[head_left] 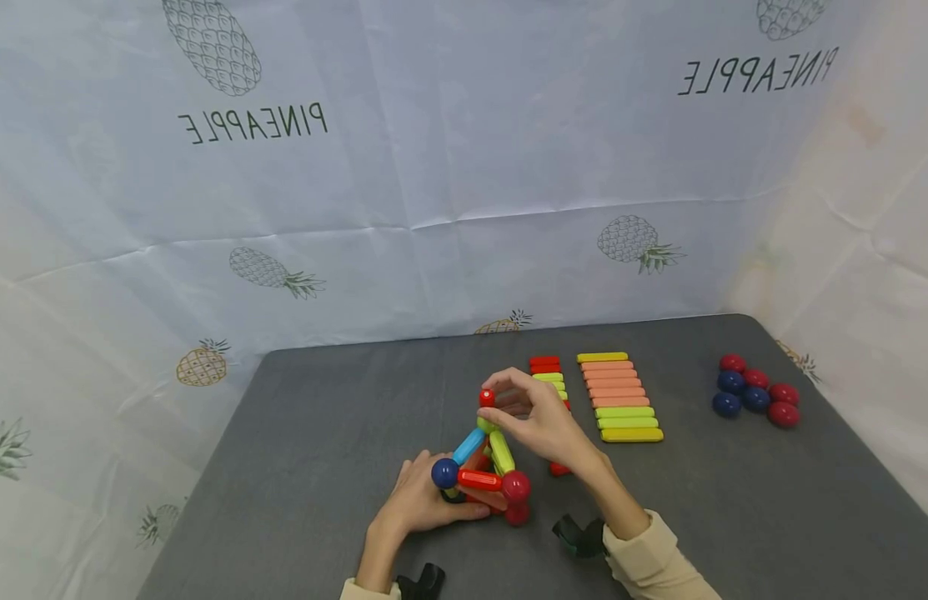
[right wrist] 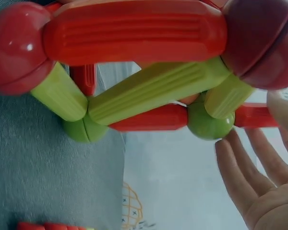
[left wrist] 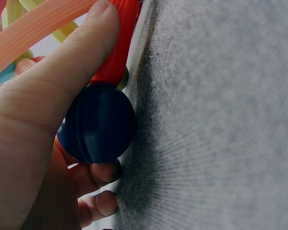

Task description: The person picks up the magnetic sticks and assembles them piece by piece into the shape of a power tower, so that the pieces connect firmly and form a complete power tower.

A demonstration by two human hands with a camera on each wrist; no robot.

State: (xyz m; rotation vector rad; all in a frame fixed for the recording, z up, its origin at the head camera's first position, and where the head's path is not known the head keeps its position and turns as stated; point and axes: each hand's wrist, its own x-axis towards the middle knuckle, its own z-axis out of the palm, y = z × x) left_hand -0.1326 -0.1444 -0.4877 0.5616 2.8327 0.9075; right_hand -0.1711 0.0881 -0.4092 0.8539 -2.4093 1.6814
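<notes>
A frame of magnetic rods and balls stands on the table, with a blue ball [head_left: 444,473], a crimson ball [head_left: 516,486], a light-blue rod [head_left: 469,447] and a red front rod [head_left: 479,480]. My left hand [head_left: 421,497] grips its lower left part; in the left wrist view the thumb lies along a red rod [left wrist: 119,52] beside a dark blue ball [left wrist: 103,123]. At the top, my right hand [head_left: 540,418] pinches an upright red rod [head_left: 487,397]. That rod's lower end meets a green ball [right wrist: 211,120] in the right wrist view.
Right of the frame lies a column of red and green rods [head_left: 548,377], partly hidden by my right hand. Beyond it is a column of yellow, orange and green rods [head_left: 617,392]. Several red and blue balls [head_left: 756,399] sit near the grey table's [head_left: 321,417] right edge.
</notes>
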